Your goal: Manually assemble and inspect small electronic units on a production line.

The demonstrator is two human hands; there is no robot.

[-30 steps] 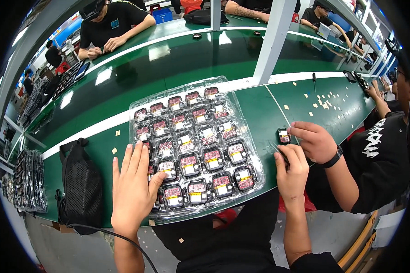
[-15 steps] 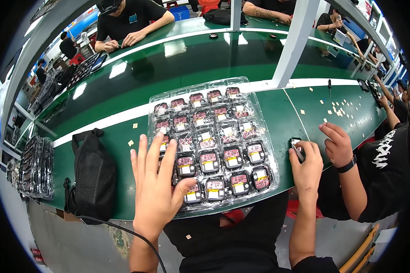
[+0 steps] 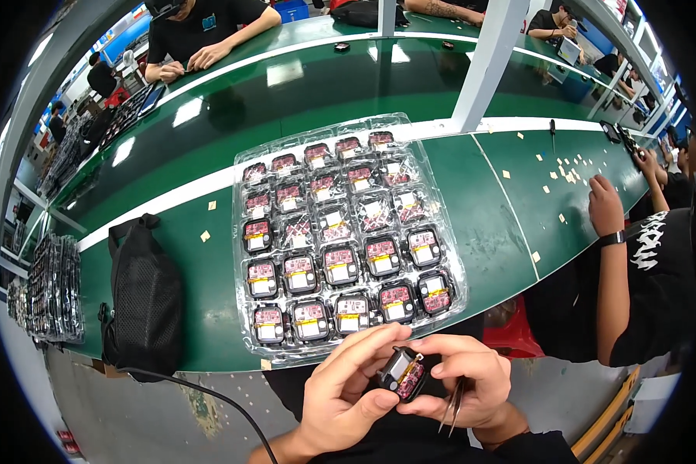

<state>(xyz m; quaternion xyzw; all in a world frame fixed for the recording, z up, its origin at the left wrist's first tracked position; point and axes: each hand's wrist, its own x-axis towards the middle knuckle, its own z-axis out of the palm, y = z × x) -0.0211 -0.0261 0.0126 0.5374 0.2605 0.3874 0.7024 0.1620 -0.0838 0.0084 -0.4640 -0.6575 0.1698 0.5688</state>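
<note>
In front of my body, below the tray's near edge, my left hand (image 3: 344, 390) grips a small open watch case (image 3: 402, 373). The case is black and squarish, tilted, with a red circuit board, a silver part and yellow tape inside. My right hand (image 3: 479, 379) holds metal tweezers (image 3: 454, 406) pointing down, while its thumb and fingertips touch the case's right side. Just beyond both hands lies a clear plastic tray (image 3: 450, 240) with rows of similar open watch cases (image 3: 340, 264) in its pockets.
A black bag (image 3: 148, 290) lies left of the tray, near stacked clear trays (image 3: 58, 290). Small beige squares (image 3: 571, 176) are scattered at right, beside a co-worker's hand (image 3: 605, 205). A grey post (image 3: 483, 69) rises behind the tray. A cable (image 3: 216, 394) crosses at lower left.
My left hand has come down from over the tray to grip the watch case. My right hand has brought the case from the right of the tray toward me. The co-worker's hand has moved away.
</note>
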